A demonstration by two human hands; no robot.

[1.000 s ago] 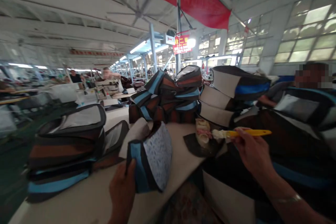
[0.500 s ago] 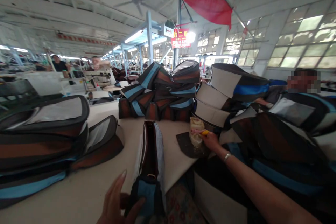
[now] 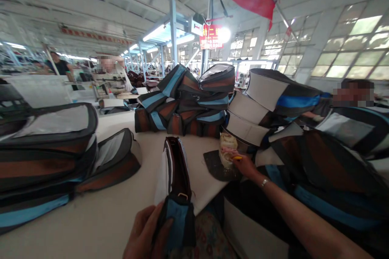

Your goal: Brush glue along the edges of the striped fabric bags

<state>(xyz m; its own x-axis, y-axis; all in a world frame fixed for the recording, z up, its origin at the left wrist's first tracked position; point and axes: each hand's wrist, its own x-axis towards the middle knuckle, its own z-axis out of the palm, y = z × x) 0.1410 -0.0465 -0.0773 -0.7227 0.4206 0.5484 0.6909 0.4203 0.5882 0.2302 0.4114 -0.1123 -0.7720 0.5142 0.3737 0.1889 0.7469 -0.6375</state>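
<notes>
My left hand [image 3: 147, 230] pinches the near end of a long narrow bag piece [image 3: 178, 218], with a blue panel, dark edges and a small metal ring. The piece gapes open along its length, showing a brown lining and white sides. Out to the right, my right hand [image 3: 247, 168] is closed on a small tool with a yellow handle [image 3: 237, 158]. The tool's working end is at a pale, crusted container [image 3: 228, 141]; its exact kind is hidden. That container stands on a dark scrap of material [image 3: 214, 166] on the table.
Several sewn bag parts [image 3: 185, 105] are piled at the back of the pale table [image 3: 121, 218]. Another stack [image 3: 45, 153] fills the left, and more parts [image 3: 328, 162] crowd the right. A co-worker's arm [image 3: 310, 115] shows behind the right pile. Patterned cloth [image 3: 211, 234] covers my lap.
My left hand has closed onto the near end of the bag piece, which has shifted slightly right. My right hand stays at the container, with the yellow handle a little lower.
</notes>
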